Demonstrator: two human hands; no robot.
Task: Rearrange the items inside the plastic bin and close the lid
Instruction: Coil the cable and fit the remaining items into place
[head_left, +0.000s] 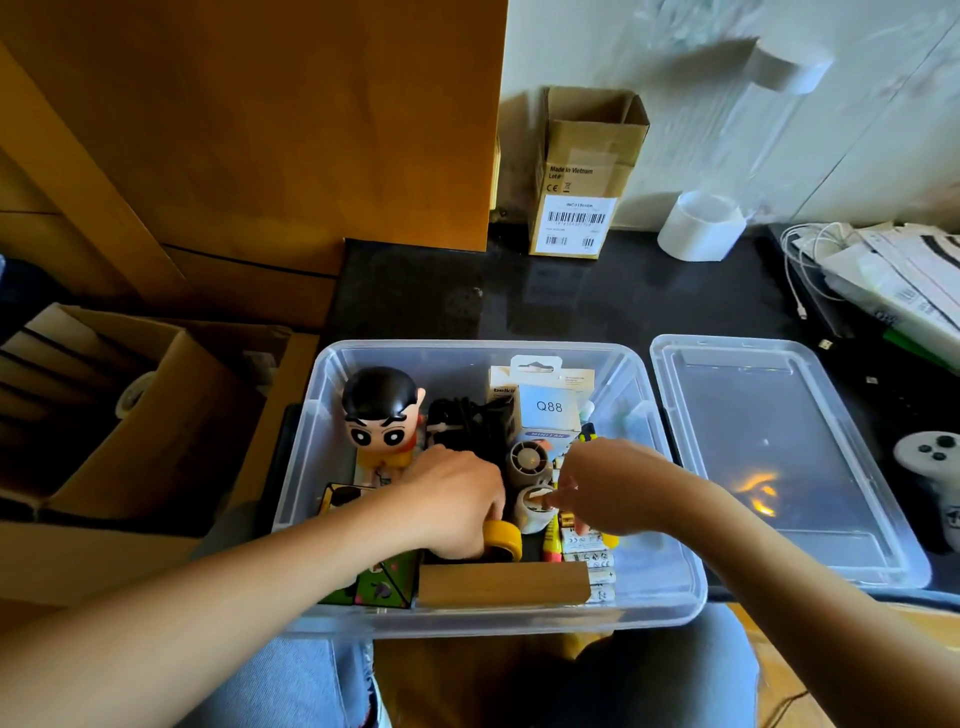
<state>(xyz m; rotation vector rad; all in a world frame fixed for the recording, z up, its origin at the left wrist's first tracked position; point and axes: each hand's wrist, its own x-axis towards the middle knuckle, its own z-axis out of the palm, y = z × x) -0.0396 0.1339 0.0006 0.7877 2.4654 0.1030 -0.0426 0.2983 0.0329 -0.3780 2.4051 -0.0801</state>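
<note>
1. I find the plastic bin (311, 467) open at near centre, its lid (779, 467) lying just right.
2. My left hand (457, 499) grasps the yellow tape roll (504, 538); seat it flat.
3. My right hand (608, 483) pinches the small white fan (532, 512); settle it below the rim.

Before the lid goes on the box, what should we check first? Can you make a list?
1. Lid within reach, lying beside the bin: ok.
2. Left hand out of the bin: not ok, it grips the yellow tape roll.
3. Right hand out of the bin: not ok, its fingers pinch at a small white fan.
4. Doll below the rim: cannot tell.
5. Q88 box below the rim: cannot tell.
</note>
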